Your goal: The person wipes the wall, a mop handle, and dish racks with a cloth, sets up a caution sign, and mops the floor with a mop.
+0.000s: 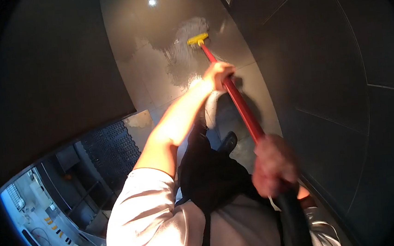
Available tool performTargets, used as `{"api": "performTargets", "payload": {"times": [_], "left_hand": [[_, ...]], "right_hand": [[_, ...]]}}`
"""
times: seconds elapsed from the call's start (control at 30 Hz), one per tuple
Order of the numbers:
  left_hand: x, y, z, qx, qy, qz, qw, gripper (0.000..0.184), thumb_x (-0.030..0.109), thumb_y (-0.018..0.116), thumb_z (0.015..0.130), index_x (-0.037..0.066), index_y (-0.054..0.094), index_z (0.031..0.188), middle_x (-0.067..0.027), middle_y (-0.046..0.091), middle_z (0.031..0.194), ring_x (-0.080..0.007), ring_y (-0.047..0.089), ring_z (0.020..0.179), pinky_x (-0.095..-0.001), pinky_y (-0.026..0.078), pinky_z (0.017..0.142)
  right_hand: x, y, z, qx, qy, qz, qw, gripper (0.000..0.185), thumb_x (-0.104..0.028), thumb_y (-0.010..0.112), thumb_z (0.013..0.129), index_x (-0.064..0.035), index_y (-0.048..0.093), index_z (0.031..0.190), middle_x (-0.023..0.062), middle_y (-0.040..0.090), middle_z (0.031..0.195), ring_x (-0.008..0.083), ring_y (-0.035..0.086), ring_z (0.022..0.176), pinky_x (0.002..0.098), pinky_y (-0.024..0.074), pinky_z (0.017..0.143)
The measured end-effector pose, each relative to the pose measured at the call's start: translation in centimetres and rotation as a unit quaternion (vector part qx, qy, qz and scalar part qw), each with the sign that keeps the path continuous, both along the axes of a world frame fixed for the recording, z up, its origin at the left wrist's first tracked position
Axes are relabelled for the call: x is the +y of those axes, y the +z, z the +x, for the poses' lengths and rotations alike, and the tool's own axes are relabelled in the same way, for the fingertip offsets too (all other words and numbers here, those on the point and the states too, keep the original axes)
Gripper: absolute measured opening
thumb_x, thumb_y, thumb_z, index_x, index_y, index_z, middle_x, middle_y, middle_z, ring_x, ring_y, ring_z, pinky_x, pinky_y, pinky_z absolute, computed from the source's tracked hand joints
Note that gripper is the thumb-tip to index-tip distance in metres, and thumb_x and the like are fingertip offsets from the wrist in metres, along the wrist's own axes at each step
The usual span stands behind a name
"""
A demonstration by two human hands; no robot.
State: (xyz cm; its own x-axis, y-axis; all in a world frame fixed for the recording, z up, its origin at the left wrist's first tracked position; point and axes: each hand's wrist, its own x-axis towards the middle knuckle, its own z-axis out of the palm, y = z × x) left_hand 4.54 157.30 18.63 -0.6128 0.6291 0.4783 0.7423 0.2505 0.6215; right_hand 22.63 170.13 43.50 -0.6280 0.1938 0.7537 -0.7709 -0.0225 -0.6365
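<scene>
A long red handle (243,110) slants from my body to a yellow brush head (198,39) on the tiled floor. My left hand (219,76) is wrapped round the handle's upper middle, nearer the yellow head. Closer to my body, my right hand (274,165) grips the handle near its black end (293,217); this hand is slightly blurred. Around the yellow head, a dark, wet-looking patch (181,71) spreads over the floor.
Dark panels (322,67) rise on the right, and a dark surface (58,64) fills the upper left. A black perforated mat (108,146) lies at left. Beyond it stands a lit counter (47,218) with small items. My dark shoe (228,142) shows below the handle.
</scene>
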Motion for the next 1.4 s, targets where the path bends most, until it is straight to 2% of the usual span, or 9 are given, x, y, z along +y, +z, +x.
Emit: {"api": "performTargets", "payload": {"times": [0.03,0.1,0.23,0.33,0.53,0.7,0.83,1.07,1.4], "left_hand": [[-1.5,-2.1,-2.7,-0.292,-0.074,0.132,0.944,0.029,0.032,0.069,0.073,0.007,0.054,0.072,-0.0096,0.055,0.066,-0.0285,0.056,0.061,-0.0381,0.045,0.056],[-4.1,-3.3,-7.7,-0.011,0.056,-0.013,0.998,0.013,0.012,0.067,0.075,0.005,0.057,0.08,-0.0095,0.057,0.074,-0.0294,0.059,0.073,-0.0379,0.049,0.066],[-8.0,-3.3,-14.1,-0.102,0.226,-0.422,0.872,0.037,0.013,0.071,0.077,0.016,0.056,0.111,-0.017,0.047,0.143,-0.036,0.045,0.133,-0.0516,0.045,0.102],[-8.8,-2.5,-16.4,-0.183,0.201,-0.409,0.871,0.042,0.018,0.072,0.08,0.02,0.052,0.116,-0.0167,0.03,0.157,-0.0376,0.033,0.142,-0.0559,0.041,0.107],[-5.7,-5.0,-8.8,-0.174,0.231,-0.037,0.956,0.029,0.016,0.071,0.08,0.018,0.053,0.103,-0.0253,0.038,0.151,-0.0461,0.04,0.136,-0.068,0.035,0.105],[-0.8,-2.0,6.7,-0.172,0.32,0.01,0.932,0.011,0.006,0.061,0.087,0.014,0.06,0.093,-0.0153,0.048,0.148,-0.0398,0.033,0.145,-0.0566,0.018,0.119],[2.1,3.4,15.9,-0.071,0.229,0.166,0.956,0.029,0.003,0.075,0.07,0.009,0.06,0.094,-0.0082,0.064,0.093,-0.0271,0.063,0.092,-0.045,0.047,0.094],[3.3,8.6,24.9,-0.183,0.196,0.052,0.962,0.034,0.026,0.081,0.073,0.008,0.053,0.066,-0.0088,0.055,0.06,-0.0307,0.058,0.059,-0.0397,0.045,0.057],[-4.3,2.2,19.0,-0.052,0.202,0.086,0.974,0.03,0.029,0.076,0.072,0.01,0.055,0.062,-0.0098,0.055,0.059,-0.032,0.057,0.056,-0.0413,0.045,0.052]], "right_hand": [[-1.1,-3.2,-2.1,0.03,-0.035,0.026,0.999,0.018,-0.012,0.056,0.083,-0.0051,0.05,0.067,0.0083,0.052,0.058,0.0211,0.049,0.047,0.0353,0.0413,0.043],[-2.7,-7.2,-5.8,-0.03,-0.01,0.117,0.993,0.013,-0.001,0.065,0.07,-0.0049,0.053,0.075,0.0129,0.062,0.072,0.0284,0.064,0.064,0.0415,0.0566,0.067],[-7.3,-15.9,-13.7,-0.103,-0.045,0.109,0.988,0.016,0.003,0.07,0.078,-0.0043,0.056,0.076,0.0096,0.063,0.074,0.0253,0.067,0.074,0.0451,0.0545,0.089],[-8.7,-17.4,-15.5,-0.106,-0.066,0.064,0.99,0.017,0.003,0.07,0.079,-0.0045,0.055,0.076,0.0098,0.062,0.075,0.0259,0.066,0.074,0.0435,0.0539,0.09],[-4.6,-12.5,-10.2,-0.142,-0.031,0.08,0.986,0.014,0.004,0.066,0.08,-0.0037,0.055,0.08,0.0079,0.058,0.074,0.0234,0.059,0.069,0.0425,0.0526,0.089],[0.7,-4.6,-0.8,-0.087,0.12,0.081,0.986,0.016,0.004,0.068,0.073,-0.0023,0.054,0.078,0.0093,0.058,0.075,0.0216,0.057,0.065,0.0401,0.0531,0.08],[4.9,1.4,5.2,-0.071,0.162,0.045,0.983,0.018,-0.003,0.063,0.076,-0.0053,0.049,0.065,0.0058,0.052,0.057,0.0185,0.053,0.048,0.0349,0.0507,0.056],[8.1,8.3,10.1,-0.071,0.261,0.003,0.963,0.039,-0.023,0.071,0.087,-0.0092,0.045,0.061,-0.0004,0.047,0.047,0.0122,0.047,0.037,0.0283,0.0466,0.044],[0.6,5.2,6.4,-0.038,0.278,0.001,0.96,0.039,-0.036,0.073,0.089,-0.0103,0.049,0.073,-0.003,0.048,0.055,0.0094,0.046,0.041,0.0256,0.0424,0.043]]}}
